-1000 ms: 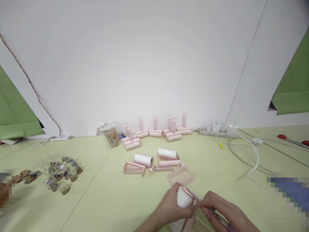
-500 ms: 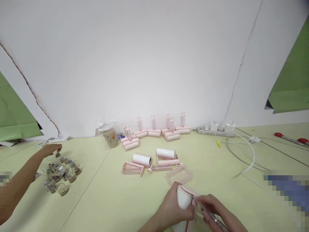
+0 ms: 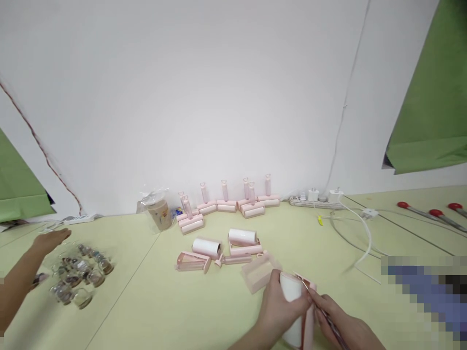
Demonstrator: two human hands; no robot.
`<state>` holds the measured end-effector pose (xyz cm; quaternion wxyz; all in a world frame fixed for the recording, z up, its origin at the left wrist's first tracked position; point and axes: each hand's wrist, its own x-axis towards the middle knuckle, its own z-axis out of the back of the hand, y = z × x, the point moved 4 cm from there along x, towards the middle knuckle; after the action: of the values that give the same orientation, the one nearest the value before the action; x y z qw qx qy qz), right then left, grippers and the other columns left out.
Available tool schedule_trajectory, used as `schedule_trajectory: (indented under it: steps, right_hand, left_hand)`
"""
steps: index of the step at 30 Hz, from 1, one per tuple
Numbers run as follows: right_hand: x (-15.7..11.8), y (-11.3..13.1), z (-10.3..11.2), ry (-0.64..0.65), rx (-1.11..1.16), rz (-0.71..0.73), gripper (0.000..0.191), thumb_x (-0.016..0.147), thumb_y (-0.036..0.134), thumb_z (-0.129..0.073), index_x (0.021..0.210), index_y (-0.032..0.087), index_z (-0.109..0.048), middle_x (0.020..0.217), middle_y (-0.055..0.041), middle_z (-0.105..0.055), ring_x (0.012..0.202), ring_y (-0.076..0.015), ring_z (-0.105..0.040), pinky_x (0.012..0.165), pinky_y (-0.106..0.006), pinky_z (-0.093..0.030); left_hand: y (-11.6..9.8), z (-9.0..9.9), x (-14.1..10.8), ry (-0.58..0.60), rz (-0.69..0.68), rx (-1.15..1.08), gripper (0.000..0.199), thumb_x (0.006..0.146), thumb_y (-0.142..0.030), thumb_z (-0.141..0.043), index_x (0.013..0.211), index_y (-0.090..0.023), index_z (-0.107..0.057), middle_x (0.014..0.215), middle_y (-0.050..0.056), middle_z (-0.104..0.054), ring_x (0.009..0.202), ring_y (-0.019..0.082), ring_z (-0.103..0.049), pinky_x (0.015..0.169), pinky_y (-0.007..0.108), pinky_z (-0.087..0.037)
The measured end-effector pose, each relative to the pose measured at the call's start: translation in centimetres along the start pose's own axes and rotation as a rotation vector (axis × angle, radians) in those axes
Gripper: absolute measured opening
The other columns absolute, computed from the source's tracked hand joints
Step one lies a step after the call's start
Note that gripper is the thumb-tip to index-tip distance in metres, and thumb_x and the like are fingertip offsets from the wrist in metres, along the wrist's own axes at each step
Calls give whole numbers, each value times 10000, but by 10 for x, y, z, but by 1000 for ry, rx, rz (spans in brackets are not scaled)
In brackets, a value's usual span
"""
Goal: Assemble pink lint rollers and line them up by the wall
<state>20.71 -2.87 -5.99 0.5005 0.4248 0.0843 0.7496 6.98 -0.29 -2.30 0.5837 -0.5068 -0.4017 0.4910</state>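
My left hand [image 3: 279,308] is wrapped round a white roll [image 3: 291,288] near the bottom edge. A pink frame [image 3: 309,321] lies along the right side of that roll. In my right hand [image 3: 337,316] is a thin metal tool [image 3: 324,313], its tip at the top end of the roll and frame. Just beyond my left hand sits a translucent pink cover [image 3: 260,272]. Farther off lie two more white rolls, one on the left [image 3: 206,247] and one on the right [image 3: 242,236], with pink frames and a pink handle [image 3: 237,259] beside them.
Several pink rollers with upright handles [image 3: 226,205] stand by the wall, between a bagged cup [image 3: 160,214] and a power strip [image 3: 310,201]. Glass jars [image 3: 82,272] stand at left beside another person's hand [image 3: 51,240]. Red-handled tools [image 3: 443,214] and cables lie right.
The view has shifted. My hands, the roll and the frame are farther right, and the frame is turned away from the roll's end. The other person's hand has left the small jar it held.
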Motion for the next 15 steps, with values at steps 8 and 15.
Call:
schedule_trajectory:
  steps: [8, 15]
  right_hand:
    - [15, -12, 8, 79, -150, 2, 317, 857, 378, -346, 1110, 288, -515, 598, 10, -633, 403, -155, -579, 422, -236, -494]
    - [38, -1, 30, 154, -68, 45, 269, 851, 385, -416, 983, 241, -600, 1021, -85, -627, 985, -233, -590, 779, -320, -502]
  left_hand:
    - [-18, 16, 8, -215, -96, 96, 308, 657, -236, -610, 851, -216, -372, 726, -24, -509, 677, 140, -514, 645, 244, -425]
    - [-13, 63, 5, -79, -13, 122, 187, 826, -346, -321, 919, -218, -421, 637, -21, -500, 538, 146, -540, 397, 199, -397]
